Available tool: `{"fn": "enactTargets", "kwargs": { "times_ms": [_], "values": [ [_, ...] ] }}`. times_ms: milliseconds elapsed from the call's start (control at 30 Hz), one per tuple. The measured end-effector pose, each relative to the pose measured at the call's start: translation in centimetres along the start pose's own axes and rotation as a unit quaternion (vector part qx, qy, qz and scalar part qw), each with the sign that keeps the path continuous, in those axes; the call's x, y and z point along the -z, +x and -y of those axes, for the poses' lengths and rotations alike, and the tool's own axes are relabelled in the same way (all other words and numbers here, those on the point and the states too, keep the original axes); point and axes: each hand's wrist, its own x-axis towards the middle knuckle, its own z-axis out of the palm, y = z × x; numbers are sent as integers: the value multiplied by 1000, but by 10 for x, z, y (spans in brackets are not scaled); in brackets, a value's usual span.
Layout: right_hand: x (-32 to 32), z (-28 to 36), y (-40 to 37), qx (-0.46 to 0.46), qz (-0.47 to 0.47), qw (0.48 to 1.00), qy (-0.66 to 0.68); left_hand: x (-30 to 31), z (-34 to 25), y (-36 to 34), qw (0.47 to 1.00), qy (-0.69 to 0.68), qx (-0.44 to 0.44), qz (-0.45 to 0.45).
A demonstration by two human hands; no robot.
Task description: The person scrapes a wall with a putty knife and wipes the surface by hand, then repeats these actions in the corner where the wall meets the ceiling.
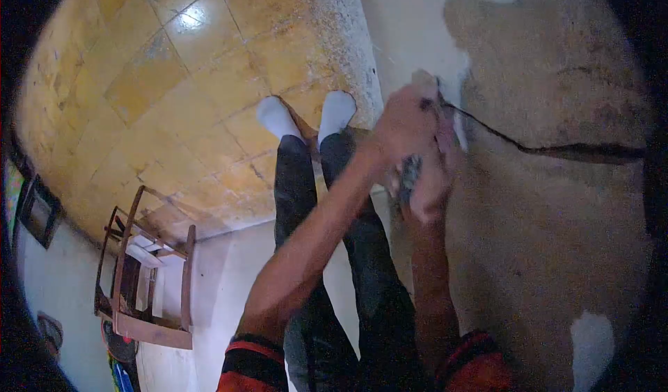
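Note:
My left hand (409,121) is raised in front of the wall, blurred by motion, its fingers closed. A small pale piece (424,80) shows at its far edge; I cannot tell what the hand grips. Just below it and close against it, my right hand (433,187) is wrapped round a dark grey-green object (410,171), mostly hidden by the fingers. From beside the hands a thin dark line (494,133) runs right across the wall (543,239) and widens toward the edge of view.
Large brown patches and paler areas mark the wall. My feet in light socks (338,110) stand on a yellow tiled floor (188,79) with a rough, worn border (344,37). A wooden chair (153,333) with white items (146,251) on it is at lower left.

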Motion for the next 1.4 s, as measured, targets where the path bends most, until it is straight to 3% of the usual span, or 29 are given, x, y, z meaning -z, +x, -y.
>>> {"fn": "enactTargets", "kwargs": {
  "times_ms": [100, 200, 267, 300, 333, 367, 433, 500, 533, 567, 700, 833, 900, 933, 1033, 1133, 1233, 1267, 1300, 1333, 1367, 1400],
  "values": [
    [1, -11, -2, 65, -12, 993, -103, 3, -3, 0, 997, 54, -41, -42],
    [-1, 7, -7, 99, 26, 993, 55, 1, -4, 4, 998, 43, -27, -49],
    [-3, 4, -9, 105, 1, 991, 81, 0, -2, 1, 1000, -2, 8, -14],
    [-15, 1, -3, 119, -41, 992, 19, 8, -1, 5, 999, -28, 25, 11],
    [-18, 3, -6, 108, -47, 993, 24, 16, -3, 12, 998, -47, 33, 33],
    [-20, 4, -8, 98, -53, 993, 30, 11, -4, 3, 1000, -17, 17, -2],
    [-14, 43, -36, 30, 10, 986, 163, -3, -11, -5, 995, 44, -35, -79],
    [-7, 19, -8, 122, 1, 990, -70, 4, -3, 8, 999, 20, 30, -17],
    [-3, 13, -8, 128, -2, 986, -106, 6, -1, 7, 998, 7, 67, 14],
    [1, 8, -8, 135, -6, 981, -142, 5, 0, 4, 999, -1, 44, 10],
    [-10, 30, -15, 59, -15, 996, 68, 10, -10, 4, 999, 23, -17, -28],
    [-4, 36, -26, -38, -55, 994, 89, 23, -6, 15, 993, -90, 59, 50],
    [-13, 39, -26, -85, -66, 991, 85, 12, -10, 3, 1000, -25, 17, -2],
    [-15, 39, -21, -72, -56, 991, 98, 7, -9, 5, 999, 7, -11, -31],
    [-22, 16, 17, 10, -9, 990, 141, 9, 13, 28, 997, 50, 33, -45],
    [-36, -26, 64, 80, 5, 991, 108, 44, 27, 49, 987, 112, 69, 94],
    [-46, -42, 44, 73, 1, 997, -37, 47, 120, 50, 936, 281, -190, 97],
    [-42, -47, 34, 58, 10, 992, -109, 42, 112, 31, 998, 52, -1, 29],
    [-43, -58, 30, 29, 41, 979, -199, 45, 104, 2, 964, -180, 188, -45],
    [-45, -70, 30, 3, 73, 956, -286, 50, 102, -25, 968, -192, 156, -53],
    [-50, -87, 31, 49, 87, 942, -319, 54, 99, -49, 970, -202, 122, -59],
    [-55, -108, 32, 95, 100, 926, -352, 52, 106, -68, 975, -160, 146, -41]
  ]
}}
